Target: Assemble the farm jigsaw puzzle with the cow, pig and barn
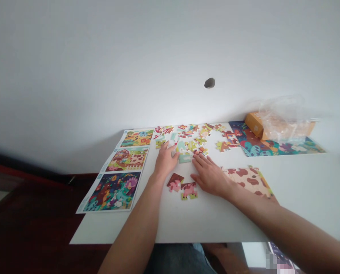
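My left hand [166, 160] lies among loose puzzle pieces with its fingers spread, close to a pale green piece [185, 158]. Flat on the table, my right hand [209, 173] has its fingers stretched out, and the tips touch a reddish-brown piece [199, 151] that they partly cover. Nearer to me are two pieces with pink pigs, a left one [175, 183] and a right one [189, 190]. Beside my right forearm sits a joined section with a brown-spotted cow [248, 179], partly hidden by that arm.
A sheet with three reference pictures [126, 160] lies along the table's left side. At the back right, an orange box [254, 125] and a clear plastic bag [285, 118] rest on a dark finished puzzle [297, 147]. Several loose pieces spread toward the wall [170, 61].
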`<state>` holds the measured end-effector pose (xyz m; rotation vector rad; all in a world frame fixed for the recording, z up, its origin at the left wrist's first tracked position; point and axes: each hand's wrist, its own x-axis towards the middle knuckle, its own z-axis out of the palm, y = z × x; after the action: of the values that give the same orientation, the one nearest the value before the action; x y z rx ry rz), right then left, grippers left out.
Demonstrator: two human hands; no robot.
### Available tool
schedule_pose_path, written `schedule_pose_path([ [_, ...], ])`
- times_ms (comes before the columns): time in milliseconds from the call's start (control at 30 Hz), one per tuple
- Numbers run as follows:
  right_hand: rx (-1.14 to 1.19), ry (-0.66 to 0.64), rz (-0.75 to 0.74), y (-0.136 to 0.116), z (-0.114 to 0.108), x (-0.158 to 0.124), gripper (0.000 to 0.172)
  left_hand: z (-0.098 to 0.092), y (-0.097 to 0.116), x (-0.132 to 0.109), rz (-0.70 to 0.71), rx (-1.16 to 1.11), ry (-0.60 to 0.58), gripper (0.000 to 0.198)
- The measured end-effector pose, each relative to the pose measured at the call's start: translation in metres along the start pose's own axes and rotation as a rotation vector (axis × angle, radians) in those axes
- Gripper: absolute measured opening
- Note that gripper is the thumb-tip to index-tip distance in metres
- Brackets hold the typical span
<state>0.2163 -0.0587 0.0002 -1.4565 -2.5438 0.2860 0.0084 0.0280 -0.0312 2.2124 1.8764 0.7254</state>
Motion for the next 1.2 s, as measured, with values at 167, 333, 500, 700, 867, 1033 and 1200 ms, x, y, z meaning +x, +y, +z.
schedule_pose_path([
  [167,-0.023,0.049,0.066,-0.003,-0.01,-0.001,0.053,-0.005,0.007,-0.005,0.191,0.019,-0.148,0.048],
  [333,-0.177,0.163,0.521,0.031,-0.018,-0.001,0.062,-0.005,0.011,-0.008,0.226,0.112,-0.258,0.052],
  [500,-0.156,0.025,0.531,0.057,-0.012,0.002,0.065,-0.004,0.01,-0.009,0.267,0.076,-0.288,0.054],
  [700,-0.098,0.105,0.368,0.051,-0.013,0.008,0.048,-0.002,0.008,-0.007,0.281,-0.012,-0.157,0.037],
  [867,-0.115,0.056,0.417,0.056,-0.01,0.009,0.056,0.0,0.006,-0.004,0.274,-0.022,-0.019,0.023],
  [1033,-0.08,0.036,0.391,0.055,-0.004,0.011,0.057,-0.003,0.007,-0.004,0.154,0.056,0.028,0.031],
  [1200,-0.056,0.04,0.376,0.055,-0.008,0.011,0.058,-0.009,0.008,-0.004,-0.098,0.135,0.025,0.043],
])
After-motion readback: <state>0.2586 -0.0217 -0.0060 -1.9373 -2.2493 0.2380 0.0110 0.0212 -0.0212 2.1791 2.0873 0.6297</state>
